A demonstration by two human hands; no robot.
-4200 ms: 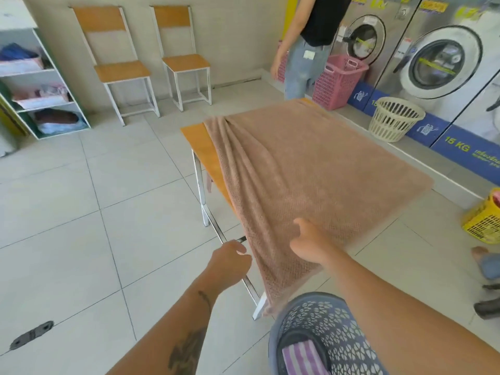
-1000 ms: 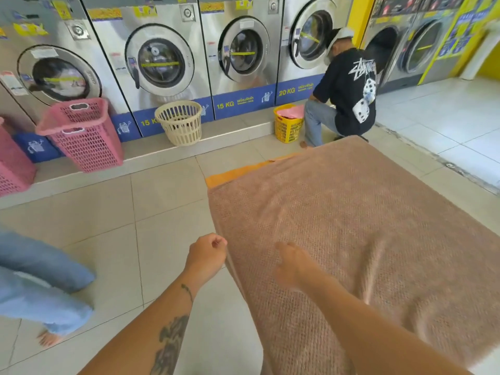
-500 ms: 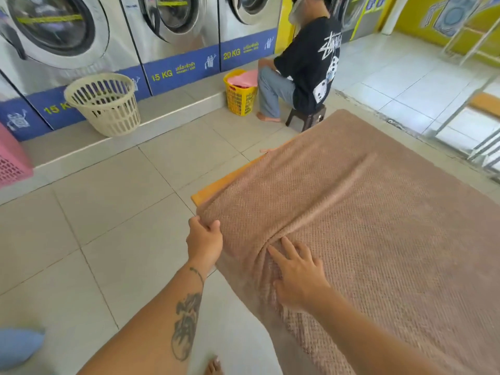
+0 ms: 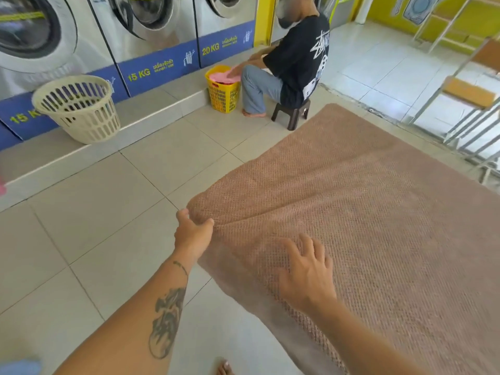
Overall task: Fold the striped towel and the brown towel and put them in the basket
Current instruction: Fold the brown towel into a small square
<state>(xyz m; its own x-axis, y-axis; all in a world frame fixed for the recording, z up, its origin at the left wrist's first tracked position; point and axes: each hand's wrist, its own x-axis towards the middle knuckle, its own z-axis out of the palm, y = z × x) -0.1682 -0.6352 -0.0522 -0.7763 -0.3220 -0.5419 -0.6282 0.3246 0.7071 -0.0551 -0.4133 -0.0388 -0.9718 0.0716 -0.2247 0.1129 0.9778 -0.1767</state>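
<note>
The brown towel [image 4: 365,217] lies spread wide over the table, hiding its top and hanging over the near left edge. My left hand [image 4: 192,232] pinches the towel's near left corner between thumb and fingers. My right hand [image 4: 305,272] rests flat on the towel with fingers spread, just right of that corner. A shallow crease runs from the pinched corner toward the right. The striped towel and its basket are out of view.
A cream basket [image 4: 77,108] sits on the step under the washing machines [image 4: 146,25]. A person [image 4: 295,60] sits on a small stool [image 4: 292,113] beside a yellow basket [image 4: 223,89]. White-framed tables [image 4: 468,96] stand at the right. My bare foot [image 4: 224,368] shows below.
My view has swung right and closer. My left hand has closed on the towel's corner, covering the orange table edge seen before. My right hand stays pressed flat on the cloth.
</note>
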